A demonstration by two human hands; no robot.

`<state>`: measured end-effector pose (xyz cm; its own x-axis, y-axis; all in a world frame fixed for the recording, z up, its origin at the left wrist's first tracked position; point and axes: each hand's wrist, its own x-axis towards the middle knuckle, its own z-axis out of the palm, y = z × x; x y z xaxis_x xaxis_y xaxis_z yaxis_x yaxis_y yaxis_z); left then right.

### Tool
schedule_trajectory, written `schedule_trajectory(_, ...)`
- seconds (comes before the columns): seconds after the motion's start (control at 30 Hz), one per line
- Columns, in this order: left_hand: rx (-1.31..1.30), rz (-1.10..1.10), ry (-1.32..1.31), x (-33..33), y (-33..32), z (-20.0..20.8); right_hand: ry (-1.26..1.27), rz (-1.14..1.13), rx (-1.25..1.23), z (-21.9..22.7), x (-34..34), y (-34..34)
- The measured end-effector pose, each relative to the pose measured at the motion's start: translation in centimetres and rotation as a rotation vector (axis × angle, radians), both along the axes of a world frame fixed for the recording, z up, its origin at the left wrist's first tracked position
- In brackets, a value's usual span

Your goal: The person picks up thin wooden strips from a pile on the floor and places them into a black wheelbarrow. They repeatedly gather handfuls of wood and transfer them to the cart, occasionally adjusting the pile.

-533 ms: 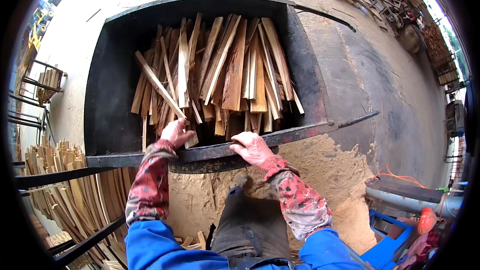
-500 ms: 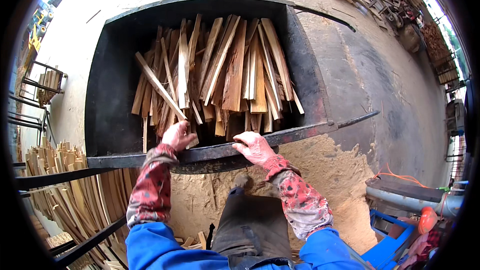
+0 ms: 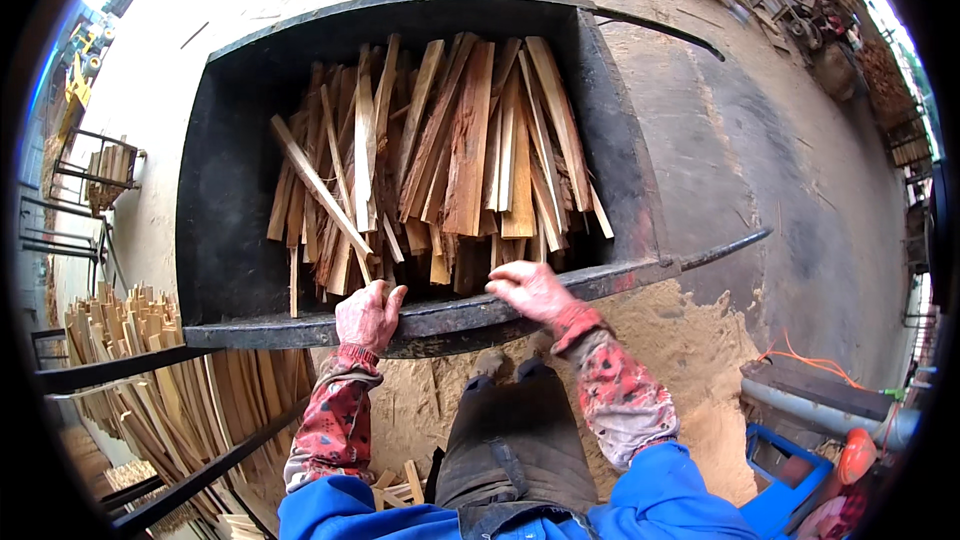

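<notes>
A black metal cart box (image 3: 235, 180) stands before me, with a loose pile of rough wooden strips (image 3: 468, 155) inside, some with bark on them. My left hand (image 3: 367, 317) is at the near rim, its thumb apart from the bent fingers; the ends of several strips lie just beyond the fingertips, which are partly hidden. My right hand (image 3: 530, 290) is over the same rim farther right, fingers stretched toward the left near the lower strip ends. I see nothing held in it.
A rack of upright wooden slats (image 3: 130, 340) is at the lower left. Sawdust (image 3: 680, 350) covers the floor by my feet. Grey pipe-like machinery (image 3: 850, 410) and a blue frame (image 3: 790, 475) are at the lower right. A curved metal bar (image 3: 735, 245) juts from the cart's right side.
My left hand has drawn back from the long slanted strip's end to the rim and slightly right. The right hand has shifted right and turned its fingers further left.
</notes>
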<state>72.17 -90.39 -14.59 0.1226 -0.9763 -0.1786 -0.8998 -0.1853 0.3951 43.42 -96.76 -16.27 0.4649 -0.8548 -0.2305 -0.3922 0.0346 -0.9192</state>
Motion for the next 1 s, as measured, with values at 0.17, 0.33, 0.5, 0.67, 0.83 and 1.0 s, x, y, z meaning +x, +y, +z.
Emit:
schedule_trajectory(0.17, -0.079, -0.028, -0.1, -0.3, -0.3, -0.1, 0.297, -0.293, -0.13, -6.3, -8.4, -8.9)
schedule_trajectory(0.33, -0.065, -0.007, -0.097, -0.3, -0.6, -0.2, 0.889, -0.202, -0.03, -12.3, -13.5, -16.0)
schedule_trajectory(0.5, -0.109, 0.038, -0.078, -0.6, -0.8, -0.2, 0.909, -0.191, 0.059, -16.9, -15.2, -17.8)
schedule_trajectory(0.67, -0.121, 0.05, -0.06, -0.7, -1.0, -0.1, 0.695, -0.183, 0.199, -14.0, -15.9, -18.8)
schedule_trajectory(0.83, -0.109, 0.033, -0.081, -0.5, -1.2, 0.7, -0.016, -0.599, 0.172, -6.0, -16.1, -18.8)
schedule_trajectory(1.0, -0.101, 0.052, -0.052, -0.6, -1.7, 0.5, -0.102, -0.654, 0.072, 4.4, -21.9, -25.6)
